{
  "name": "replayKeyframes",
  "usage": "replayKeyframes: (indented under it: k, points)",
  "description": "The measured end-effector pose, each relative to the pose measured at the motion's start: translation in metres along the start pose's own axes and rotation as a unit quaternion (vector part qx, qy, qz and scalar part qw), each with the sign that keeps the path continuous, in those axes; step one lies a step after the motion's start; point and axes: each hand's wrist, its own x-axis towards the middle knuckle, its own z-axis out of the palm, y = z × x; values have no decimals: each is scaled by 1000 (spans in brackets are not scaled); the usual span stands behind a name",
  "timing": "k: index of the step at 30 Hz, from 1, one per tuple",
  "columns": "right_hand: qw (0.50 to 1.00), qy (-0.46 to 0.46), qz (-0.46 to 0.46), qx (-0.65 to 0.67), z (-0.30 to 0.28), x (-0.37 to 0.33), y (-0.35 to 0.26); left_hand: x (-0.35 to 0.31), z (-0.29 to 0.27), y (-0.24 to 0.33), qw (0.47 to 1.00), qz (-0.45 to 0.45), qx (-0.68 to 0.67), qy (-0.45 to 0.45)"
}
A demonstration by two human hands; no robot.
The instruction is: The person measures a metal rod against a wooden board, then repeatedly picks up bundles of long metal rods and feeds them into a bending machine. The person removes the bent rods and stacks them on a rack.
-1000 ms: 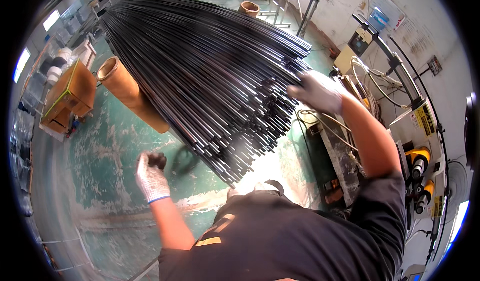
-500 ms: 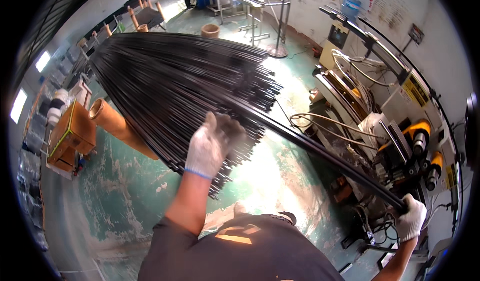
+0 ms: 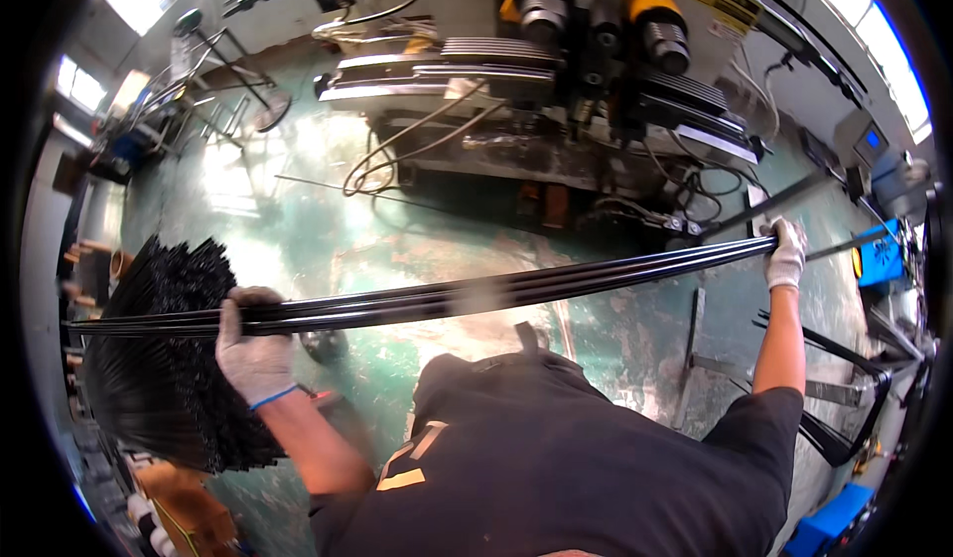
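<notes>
A few long, glossy black rods [image 3: 556, 287] stretch across in front of my body, side by side and slightly bowed. My right hand [image 3: 786, 256], in a whitish knit glove, is closed around their right end. My left hand [image 3: 254, 348], gloved with a blue cuff edge, wraps the rods farther left, its thumb on the near side. Beyond that hand the rods run on over a large pile of black rods [image 3: 164, 368], whose cut ends face me. Whether they rest on the pile I cannot tell.
Ahead stands a machine [image 3: 496, 75] with two yellow-orange cylindrical units [image 3: 657, 26] and loose looping cables [image 3: 372, 165]. At right are a black metal stand [image 3: 849, 398] and a blue box [image 3: 879, 254]. A brown cabinet [image 3: 184, 502] sits at lower left, on the worn green floor [image 3: 417, 224].
My view has turned right, toward the machine. My left hand, which was open over the pile, now grips the rods. My right hand still holds their end, with the rods now crosswise before me.
</notes>
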Motion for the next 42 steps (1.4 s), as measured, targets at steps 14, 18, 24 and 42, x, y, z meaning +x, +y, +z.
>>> replayKeyframes:
  k: [14,18,24,42]
  points:
    - [191,62,467,861,39,97,-299,146,123,-275,943,-220,113,-221]
    - [323,85,430,839,59,143,-267,247,146,-245,903,-241,120,-334]
    - [378,218,472,766,93,207,-259,428,125,-187,947,-236,83,-202]
    - [336,231,520,751,194,301,-352,533,131,-281,949,-152,276,-18]
